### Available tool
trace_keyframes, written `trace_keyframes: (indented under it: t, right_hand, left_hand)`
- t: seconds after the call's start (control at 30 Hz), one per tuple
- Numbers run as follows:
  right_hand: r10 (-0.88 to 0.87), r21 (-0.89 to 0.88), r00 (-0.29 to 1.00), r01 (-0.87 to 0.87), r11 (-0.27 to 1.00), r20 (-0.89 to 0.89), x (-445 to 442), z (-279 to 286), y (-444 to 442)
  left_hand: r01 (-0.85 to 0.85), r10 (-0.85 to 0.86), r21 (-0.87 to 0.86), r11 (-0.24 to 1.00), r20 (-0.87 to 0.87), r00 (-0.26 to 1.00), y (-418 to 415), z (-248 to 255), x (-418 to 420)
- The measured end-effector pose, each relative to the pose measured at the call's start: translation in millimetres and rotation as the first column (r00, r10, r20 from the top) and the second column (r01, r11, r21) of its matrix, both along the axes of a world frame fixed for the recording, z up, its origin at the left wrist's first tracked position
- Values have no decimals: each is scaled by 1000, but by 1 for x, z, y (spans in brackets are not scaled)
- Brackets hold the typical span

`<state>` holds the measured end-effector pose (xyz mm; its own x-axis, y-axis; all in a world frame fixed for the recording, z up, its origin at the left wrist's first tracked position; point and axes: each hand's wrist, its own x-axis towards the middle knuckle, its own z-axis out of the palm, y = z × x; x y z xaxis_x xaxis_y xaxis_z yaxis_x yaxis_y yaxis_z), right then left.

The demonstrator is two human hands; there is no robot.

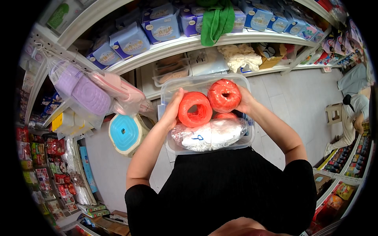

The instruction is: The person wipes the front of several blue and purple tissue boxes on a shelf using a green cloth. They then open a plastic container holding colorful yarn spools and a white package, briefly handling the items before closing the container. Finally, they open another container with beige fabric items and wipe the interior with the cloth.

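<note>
A clear plastic storage bin [251, 129] is right in front of my body. My left hand [173, 109] grips a red roll of plastic twine [189, 118] with a wide hollow core. My right hand [244, 98] is curled around the outer side of a second, shiny red twine roll [223, 103]. The two rolls touch side by side over the bin. Below them, part of another red roll [226, 115] shows. A bundle of white gloves or cloth in clear plastic [212, 135] lies in the bin's near side.
Shelves ahead hold blue tissue packs [161, 25] and a hanging green cloth [217, 20]. Bagged purple slippers [81, 88] hang at left above a blue-topped stool [124, 132]. White yarn-like material [239, 56] lies on the lower shelf. At right, a person [351, 118] is beside a small stool [333, 113].
</note>
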<state>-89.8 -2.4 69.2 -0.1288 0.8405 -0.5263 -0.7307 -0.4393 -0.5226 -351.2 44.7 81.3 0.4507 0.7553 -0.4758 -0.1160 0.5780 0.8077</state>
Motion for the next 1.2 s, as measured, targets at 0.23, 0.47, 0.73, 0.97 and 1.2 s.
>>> trace_keyframes:
  t: [0.23, 0.47, 0.73, 0.97, 1.2]
  right_hand:
    - [-41, 35, 974, 34, 999, 222, -8, 9, -8]
    - [320, 154, 637, -573, 805, 701, 1, 39, -20]
    - [186, -44, 126, -705, 708, 974, 9, 75, -9]
    - [-51, -208, -410, -564, 799, 911, -12, 54, -8]
    - [-289, -89, -406, -696, 712, 867, -29, 23, -13]
  left_hand:
    - [297, -108, 482, 825, -381, 918, 2, 5, -13]
    - [645, -61, 563, 517, -727, 684, -6, 43, -9]
    - [809, 464, 533, 247, -798, 384, -3, 45, -2]
    - [919, 707, 386, 75, -671, 224, 2, 10, 9]
    - [961, 677, 252, 117, -728, 108, 21, -24, 14]
